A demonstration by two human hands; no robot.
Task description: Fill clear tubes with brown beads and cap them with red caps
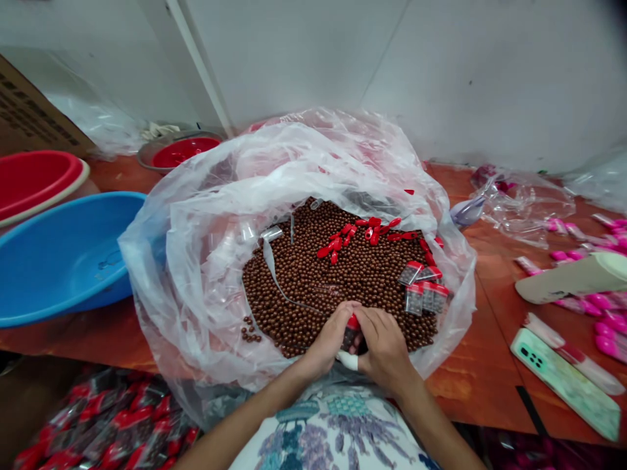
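My left hand (324,346) and my right hand (385,344) are closed together around a small clear container (349,334) with a red top and dark contents, partly hidden by my fingers. A white wrap (347,360) covers my right thumb. Just beyond my hands spreads a heap of round brown beads or balls (298,287) inside a clear plastic bag (196,261). Several red plastic caps (375,230) lie on the heap. To the right sit several small filled containers with red tops (414,299). A grey strip (275,274) and a clear tube (272,233) rest at the left.
A blue basin (63,254) and a red basin (36,179) stand at the left, a smaller red bowl (183,151) behind. Several red-topped packs (117,424) fill the lower left. On the right are a phone (563,378), a pale cylinder (573,279) and pink items (610,326).
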